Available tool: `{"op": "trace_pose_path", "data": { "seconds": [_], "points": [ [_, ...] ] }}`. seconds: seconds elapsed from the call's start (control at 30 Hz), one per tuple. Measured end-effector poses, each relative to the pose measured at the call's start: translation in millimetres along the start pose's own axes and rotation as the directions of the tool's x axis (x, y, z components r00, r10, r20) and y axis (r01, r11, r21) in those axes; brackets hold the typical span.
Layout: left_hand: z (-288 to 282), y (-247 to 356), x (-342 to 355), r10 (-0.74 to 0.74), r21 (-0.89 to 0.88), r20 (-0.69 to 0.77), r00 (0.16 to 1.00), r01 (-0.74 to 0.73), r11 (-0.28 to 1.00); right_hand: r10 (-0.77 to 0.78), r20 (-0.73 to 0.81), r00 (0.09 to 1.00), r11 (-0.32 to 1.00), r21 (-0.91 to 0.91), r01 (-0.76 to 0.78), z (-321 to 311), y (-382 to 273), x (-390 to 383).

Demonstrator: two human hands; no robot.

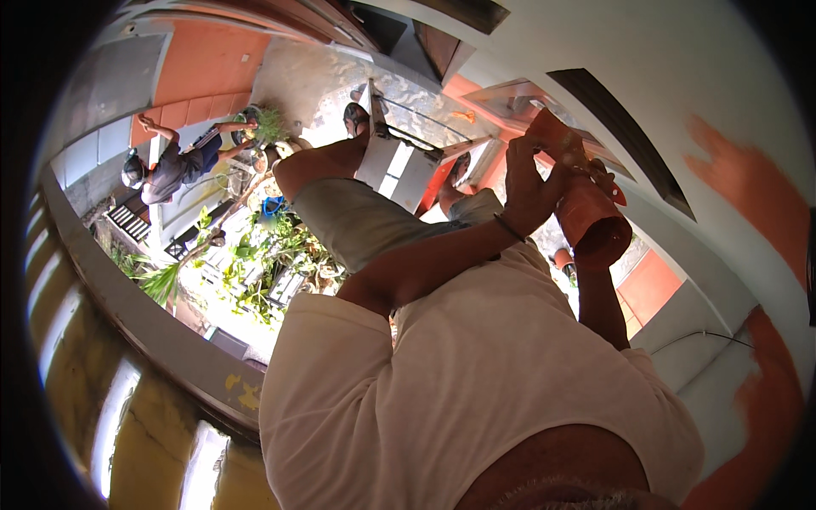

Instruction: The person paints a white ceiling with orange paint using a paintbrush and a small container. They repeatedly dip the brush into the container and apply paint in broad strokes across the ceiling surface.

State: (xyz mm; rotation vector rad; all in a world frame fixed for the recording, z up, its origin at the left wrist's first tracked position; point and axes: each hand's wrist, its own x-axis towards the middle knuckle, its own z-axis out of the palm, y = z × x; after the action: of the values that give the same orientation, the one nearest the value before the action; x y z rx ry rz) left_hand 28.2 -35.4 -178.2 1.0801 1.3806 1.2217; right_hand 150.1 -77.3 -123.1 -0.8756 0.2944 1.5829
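I hold a red-orange cylindrical container (588, 217) tilted, its hollow end towards me. My left hand (531, 194) is closed around a red-orange piece (554, 134) at the far end of the cylinder; whether the two are joined, I cannot tell. A dark band circles my left wrist. Behind the cylinder my right forearm rises, and the fingers of my right hand (602, 176) curl over its far side. Most of that hand is hidden by the container. The container is beside a pale wall (680, 110).
Beyond my bent knee stands a metal stepladder (395, 166). Dark slats (625, 140) and orange paint patches (748, 187) mark the wall on the right. Another person (174, 170) is below at left, near leafy plants (272, 255). A curved ledge (144, 293) runs along the left.
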Motion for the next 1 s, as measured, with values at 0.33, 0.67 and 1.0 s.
{"op": "trace_pose_path", "data": {
  "seconds": [0.33,0.67,1.0],
  "points": [
    [-70.7,-32.2,14.1,-0.262,-0.028,0.396,0.88,0.297,0.955,-0.056,0.073,0.996,0.99,-0.128,0.065,-35.2,-9.1,20.4],
    [-36.5,8.4,-7.5,-0.482,-0.369,0.835,0.265,0.92,-0.133,-0.156,0.024,0.987,0.943,-0.293,0.156,-47.3,24.1,35.2],
    [-41.2,17.9,-3.4,-0.517,-0.443,0.765,0.383,0.897,0.009,-0.236,0.09,0.967,0.842,-0.478,0.25,-39.7,28.8,35.1]
  ]
}}
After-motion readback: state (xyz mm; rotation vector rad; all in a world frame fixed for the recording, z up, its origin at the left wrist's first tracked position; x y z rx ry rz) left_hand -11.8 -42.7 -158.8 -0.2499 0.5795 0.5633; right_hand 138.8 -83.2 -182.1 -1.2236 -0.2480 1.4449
